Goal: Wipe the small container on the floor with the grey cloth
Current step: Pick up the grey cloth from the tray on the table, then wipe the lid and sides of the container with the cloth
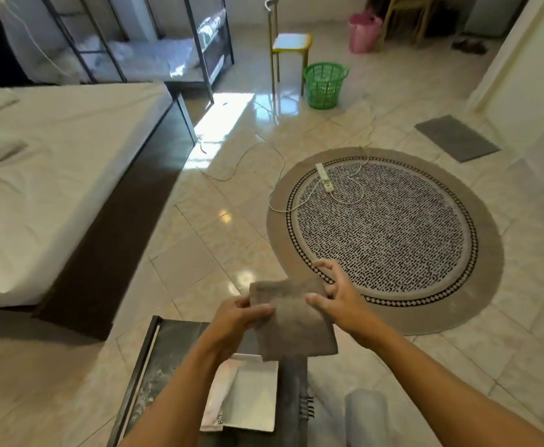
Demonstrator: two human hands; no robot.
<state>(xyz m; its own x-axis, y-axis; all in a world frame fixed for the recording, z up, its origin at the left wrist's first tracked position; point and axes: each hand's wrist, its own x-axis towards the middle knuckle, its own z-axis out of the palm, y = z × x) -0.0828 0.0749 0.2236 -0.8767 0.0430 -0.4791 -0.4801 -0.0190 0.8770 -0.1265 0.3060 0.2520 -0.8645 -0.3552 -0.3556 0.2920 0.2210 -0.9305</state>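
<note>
A folded grey cloth (293,321) hangs in front of me, held between both hands above a dark low table (167,343). My left hand (238,317) pinches its left edge with thumb and fingers. My right hand (335,295) has its thumb pressed on the cloth's upper right part, fingers partly spread behind it. A pale translucent round container (366,414) stands on the tiled floor at the lower right, below my right forearm and apart from the cloth.
On the dark table lie a white tray (251,398) and a foil packet (216,404). A round patterned rug (390,227) carries a power strip (325,177) and cables. A bed (54,175) is on the left; a green basket (325,85) and a yellow stool (291,43) stand farther back.
</note>
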